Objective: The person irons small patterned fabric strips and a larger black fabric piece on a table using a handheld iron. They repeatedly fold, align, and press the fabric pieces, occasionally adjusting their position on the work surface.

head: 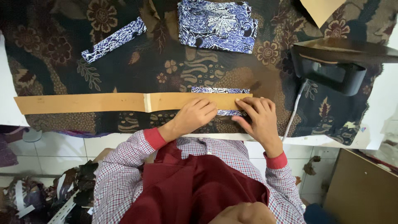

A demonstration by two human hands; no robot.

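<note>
The cloth-covered table (62, 54) carries a cardboard strip (83, 102), folded blue fabric (217, 25), and an iron (336, 66).

Both hands press on a long tan cardboard strip (103, 102) lying across a dark floral cloth (49, 45). The left hand (195, 116) and right hand (259, 118) pinch a blue patterned fabric strip (219, 90) around it. A black iron (336, 66) rests nearby.

Work table (375, 139) draped in a dark floral batik cloth (54, 45), white edge showing at the sides. Below, white tiled floor (49, 155) with grey grout. Brown board or cabinet side (365, 191) lower right. Heap of dark fabric scraps (45, 195) lower left. Even, soft light.
</note>
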